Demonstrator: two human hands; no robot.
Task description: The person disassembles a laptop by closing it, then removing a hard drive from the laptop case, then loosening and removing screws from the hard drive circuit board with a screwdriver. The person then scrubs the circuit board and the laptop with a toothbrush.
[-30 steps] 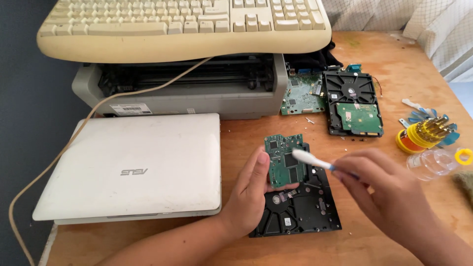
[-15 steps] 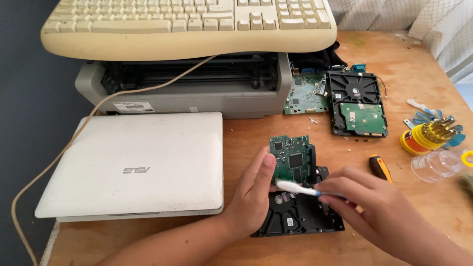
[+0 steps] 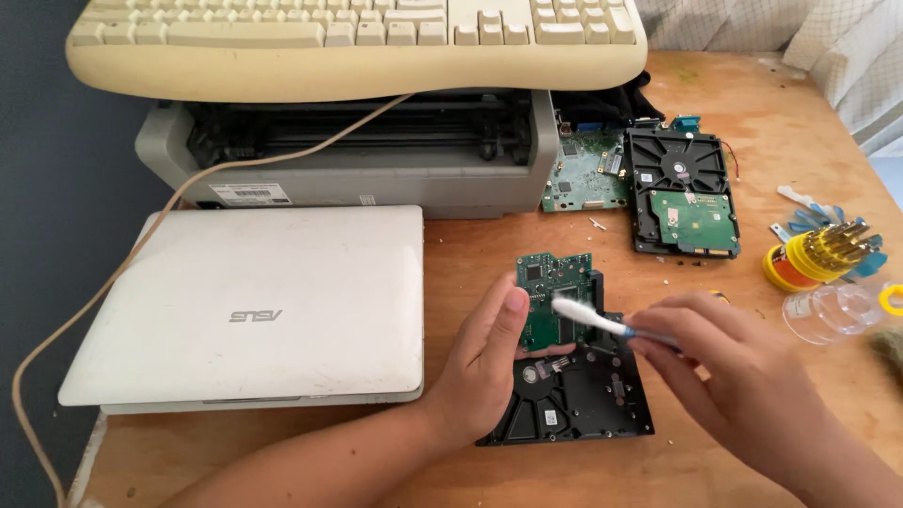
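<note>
My left hand (image 3: 487,362) grips a small green circuit board (image 3: 550,282) by its lower left edge and holds it tilted up over a black hard drive (image 3: 574,400) lying on the wooden table (image 3: 470,254). My right hand (image 3: 724,362) holds a white and blue toothbrush (image 3: 593,318). Its bristle head rests against the face of the board. My right hand covers the brush's handle end and the drive's right edge.
A closed white laptop (image 3: 249,306) lies at the left. Behind it sit a grey printer (image 3: 357,155) with a beige keyboard (image 3: 357,42) on top, a second hard drive (image 3: 682,193), another green board (image 3: 588,174), a yellow screwdriver-bit set (image 3: 818,254) and a clear plastic lid (image 3: 832,310).
The toothbrush has swept over the green board: down toward its lower edge, then back up to its middle. My left hand has kept the board in place.
</note>
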